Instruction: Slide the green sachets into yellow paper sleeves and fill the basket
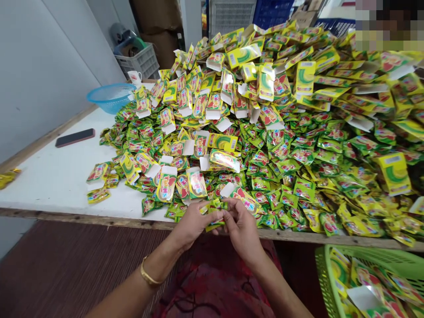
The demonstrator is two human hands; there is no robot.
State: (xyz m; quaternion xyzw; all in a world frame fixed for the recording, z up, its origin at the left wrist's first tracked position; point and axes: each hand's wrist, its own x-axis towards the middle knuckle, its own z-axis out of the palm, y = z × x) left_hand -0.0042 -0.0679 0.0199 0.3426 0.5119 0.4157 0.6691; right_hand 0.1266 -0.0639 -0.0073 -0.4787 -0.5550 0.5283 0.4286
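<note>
**Green packet [217, 204] pinched at the front of a heaped white surface [56, 176]**

Smooth and pale, the surface ends in a rough, stained wooden edge [99, 221]. Across it spreads a mound of small, crinkled sachets [301, 154], shiny and pillow-shaped, with flattened ends. Stiff card cartons [267, 84], flat-sided and rectangular, lie over them at all angles, many with white flaps standing open. A blue basket [111, 99] of perforated plastic sits at the back left, beside a white mug [134, 77]; nearer lies a dark, slab-like phone [75, 138]. At lower right, a slotted lime-green basket [323, 276] holds more printed packs.

The green packet is between the left hand [194, 222] and the right hand [241, 225], just at the wooden edge and in front of the mound. Both hands are closed on it, thumbs and fingertips nearly meeting over its middle. An open carton [244, 198] lies just beyond the right hand, its white flap raised.

The green packet is small and glossy, bright green with yellow patches, and looks creased under the fingertips. The fingers cover much of its print, so whether it is a single sachet cannot be told.
</note>
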